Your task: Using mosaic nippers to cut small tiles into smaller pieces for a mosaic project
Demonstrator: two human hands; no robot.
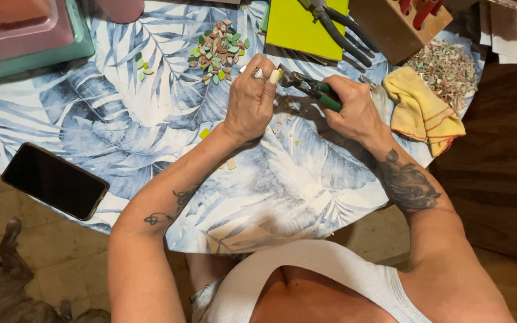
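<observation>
While clamped around the green handles of the nippers (313, 88), the right hand (354, 110) sits low over the counter (151, 119), fingers curled tight, its grip pressed together on the tool. Just to its left, the left hand (251, 101), fingertips pinched at the nipper jaws, apparently on a small piece too hidden by the fingers to make out; hard to tell what that grip actually pinches. A ring and pale painted nails on those fingers. Directly beneath both grips, tiny pale chips (282, 122) strewn over the leaf-patterned blue and white cloth, with a small yellow-green tile bit (204, 133) just left of the left wrist. Beyond the left grip, up and slightly left, a heap of leaf-shaped mosaic pieces (218, 51) in green, pink and brown, plus a few stray green ones (142, 64) further left. Past the nipper jaws, a bright green square tile (300, 27) with a second pair of black-handled pliers (345, 33) lying partly across it. Right of the right grip, a crumpled yellow cloth (423, 110), and beyond it a pile of mixed offcuts (447, 69) beside a wooden block (390, 24) holding red-handled tools. Far left of both grips, near the counter edge, a dark phone (55, 179) face up; a teal and pink tray (25, 33) at the far corner.
</observation>
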